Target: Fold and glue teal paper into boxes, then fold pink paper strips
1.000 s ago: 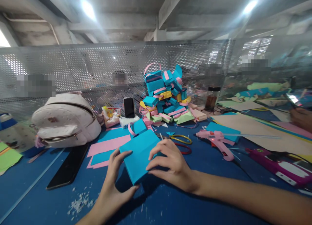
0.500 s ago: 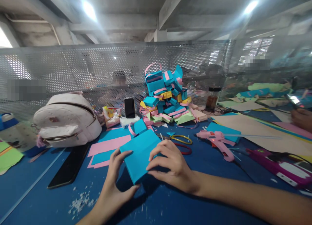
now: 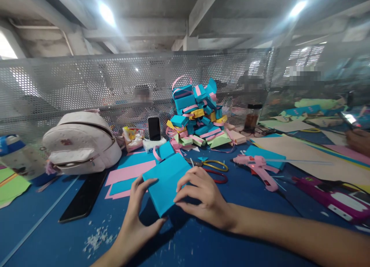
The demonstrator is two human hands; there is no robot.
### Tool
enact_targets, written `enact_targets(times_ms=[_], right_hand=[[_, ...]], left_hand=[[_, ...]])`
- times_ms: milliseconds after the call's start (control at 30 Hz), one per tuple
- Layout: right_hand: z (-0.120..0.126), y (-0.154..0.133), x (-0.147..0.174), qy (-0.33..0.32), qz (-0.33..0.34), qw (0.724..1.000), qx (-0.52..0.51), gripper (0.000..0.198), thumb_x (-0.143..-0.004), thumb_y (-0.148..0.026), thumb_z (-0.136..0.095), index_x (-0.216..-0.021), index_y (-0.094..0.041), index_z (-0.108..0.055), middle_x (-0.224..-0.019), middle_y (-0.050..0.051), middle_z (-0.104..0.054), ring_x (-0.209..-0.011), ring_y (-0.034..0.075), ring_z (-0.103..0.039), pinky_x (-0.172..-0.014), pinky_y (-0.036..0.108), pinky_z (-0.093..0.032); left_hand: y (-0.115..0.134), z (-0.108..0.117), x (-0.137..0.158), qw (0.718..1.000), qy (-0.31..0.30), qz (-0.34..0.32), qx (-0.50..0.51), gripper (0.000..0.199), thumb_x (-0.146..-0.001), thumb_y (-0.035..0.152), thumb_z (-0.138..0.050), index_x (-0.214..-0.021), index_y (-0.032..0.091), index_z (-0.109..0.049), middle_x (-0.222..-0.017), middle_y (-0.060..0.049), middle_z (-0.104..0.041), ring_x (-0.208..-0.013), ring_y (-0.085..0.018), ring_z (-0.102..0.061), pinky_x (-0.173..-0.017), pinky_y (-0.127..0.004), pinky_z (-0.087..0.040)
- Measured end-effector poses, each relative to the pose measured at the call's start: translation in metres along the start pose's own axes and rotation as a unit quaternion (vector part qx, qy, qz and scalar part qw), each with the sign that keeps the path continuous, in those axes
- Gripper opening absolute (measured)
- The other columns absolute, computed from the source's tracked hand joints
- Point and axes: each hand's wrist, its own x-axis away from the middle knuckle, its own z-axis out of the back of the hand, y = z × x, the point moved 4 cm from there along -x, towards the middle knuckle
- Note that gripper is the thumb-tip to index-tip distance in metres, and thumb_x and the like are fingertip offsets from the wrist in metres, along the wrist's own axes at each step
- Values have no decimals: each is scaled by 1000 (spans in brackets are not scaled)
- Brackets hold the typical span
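Note:
A blue folded-paper box (image 3: 166, 184) is held tilted above the blue table, between both hands. My left hand (image 3: 140, 211) grips its left side, with fingers on the top edge and the thumb at the lower corner. Along the right edge, my right hand (image 3: 199, 195) pinches the box with bent fingers. Just behind it lies a smaller blue paper piece with a pink strip (image 3: 164, 151). Scissors (image 3: 215, 166) with yellow handles and a red-handled pair (image 3: 216, 176) rest beyond my right hand. Right of them is a pink glue gun (image 3: 257, 167) with a clear stick in it.
A pile of small paper bags (image 3: 196, 116) stands against the perforated metal screen (image 3: 115, 74). On the left are a white backpack (image 3: 83, 143), a bottle (image 3: 23, 159), a black phone (image 3: 83, 197) and white scraps (image 3: 98, 238). A purple case (image 3: 332, 199) and another person's hand (image 3: 358, 141) are at right.
The view has shifted very slightly, so the backpack and phone sit a little further right. Both hands keep the same hold on the blue paper box.

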Motion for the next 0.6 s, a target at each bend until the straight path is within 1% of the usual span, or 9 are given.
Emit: enact_targets(times_ms=[133,267,400,600], right_hand=[[-1,-1,0,-14,2,1000,7,3,-88,-22,-69,-89,-25,-69,-94,0,-69,-90,18,-55,-83,35,-40],[-3,-2,1,-28,9,999,23,2,-88,-22,-70,-89,-24,-69,-94,0,-69,-89,18,-55,-82,34,-41],[-4,-4,1,-25,3,1000,4,1,-89,-22,-69,-88,-24,-69,-92,0,-69,-88,18,-55,-81,34,-41],[-4,-4,1,-23,3,1000,-7,2,-90,-23,-67,-88,-24,-68,-92,-1,-69,-88,17,-55,-80,34,-40]], left_hand=[[1,-1,1,1000,-2,0,-3,69,-76,35,-77,-137,39,-43,-154,-6,-22,-150,-38,-9,-116,-63,-19],[3,-1,1,1000,4,-2,-8,69,-76,35,-78,-136,36,-45,-153,-8,-25,-150,-38,-10,-117,-61,-21],[6,0,1,1000,9,-7,-16,70,-74,35,-78,-136,37,-46,-152,-7,-28,-149,-38,-14,-116,-61,-24],[8,-2,-1,1000,0,-16,-18,68,-77,33,-76,-135,39,-42,-151,-7,-26,-149,-37,-11,-115,-64,-22]])
